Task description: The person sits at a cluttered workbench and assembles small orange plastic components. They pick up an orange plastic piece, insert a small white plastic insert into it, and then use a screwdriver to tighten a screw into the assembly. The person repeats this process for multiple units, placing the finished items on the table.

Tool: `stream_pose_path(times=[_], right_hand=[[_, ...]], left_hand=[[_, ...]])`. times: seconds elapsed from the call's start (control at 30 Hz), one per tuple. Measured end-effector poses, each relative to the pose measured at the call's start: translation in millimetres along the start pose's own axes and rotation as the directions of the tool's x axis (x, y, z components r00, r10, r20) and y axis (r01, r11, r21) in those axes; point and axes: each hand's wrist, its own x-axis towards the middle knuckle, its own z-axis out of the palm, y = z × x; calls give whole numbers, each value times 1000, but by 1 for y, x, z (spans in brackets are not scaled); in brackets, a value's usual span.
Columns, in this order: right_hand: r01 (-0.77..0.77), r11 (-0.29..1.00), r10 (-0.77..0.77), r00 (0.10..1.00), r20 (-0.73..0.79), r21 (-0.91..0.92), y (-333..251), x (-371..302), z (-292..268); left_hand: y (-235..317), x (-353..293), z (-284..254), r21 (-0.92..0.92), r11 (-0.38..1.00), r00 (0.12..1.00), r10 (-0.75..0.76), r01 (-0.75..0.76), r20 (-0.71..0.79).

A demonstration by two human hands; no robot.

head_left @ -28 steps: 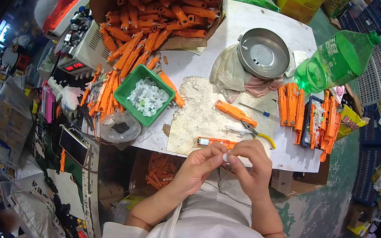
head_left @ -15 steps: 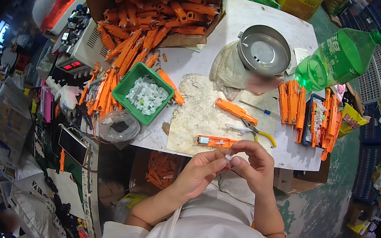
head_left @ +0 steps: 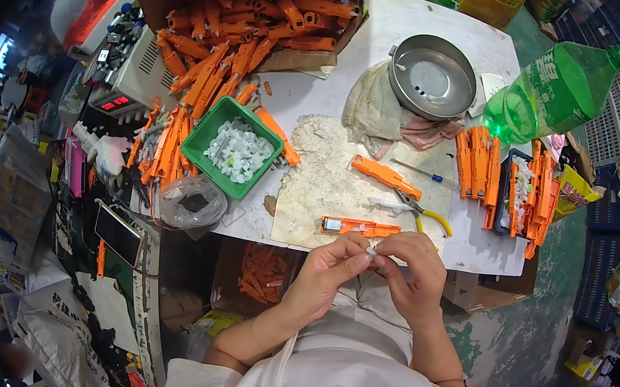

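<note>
My left hand (head_left: 328,275) and my right hand (head_left: 413,275) meet at the table's front edge, fingertips pinched together on a small whitish translucent piece (head_left: 371,251). The fingers hide most of it. Just beyond them an orange plastic housing (head_left: 360,227) with a metal block at its left end lies on the worn board (head_left: 311,186). Farther back lies a second orange housing (head_left: 385,176). Yellow-handled pliers (head_left: 422,212) rest beside it, right of centre, and a thin screwdriver (head_left: 418,171) lies behind them. A green bin (head_left: 198,142) of small whitish pieces stands to the left.
A cardboard box (head_left: 328,65) overflows with orange housings at the back left. A steel bowl (head_left: 459,103) sits on a cloth (head_left: 370,107) at the back. A green bottle (head_left: 558,94) and rows of orange housings (head_left: 476,165) are at the right. A clear plastic bag (head_left: 194,203) lies near the front left.
My right hand has turned slightly, its fingers curling lower and closer to the left fingertips. More of the near orange housing shows. The objects on the table stay where they were.
</note>
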Motion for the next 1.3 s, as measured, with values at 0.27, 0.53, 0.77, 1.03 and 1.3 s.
stream_pose_path(times=[0.27,0.53,0.77,1.03,1.3], right_hand=[[-167,979,177,981,75,-121,35,-6,6],[-17,980,67,967,245,-200,49,10,24],[44,953,49,953,298,-299,53,13,37],[-297,943,330,889,317,-151,41,25,33],[-125,964,192,938,288,-235,56,27,29]], left_hand=[[-4,-8,-31,931,84,809,526,-355,261],[-21,-6,-49,898,-369,760,504,-241,411],[-25,-2,-58,901,-368,765,504,-231,402],[-31,2,-62,904,-375,779,498,-204,382],[-29,4,-61,894,-393,776,486,-217,402]])
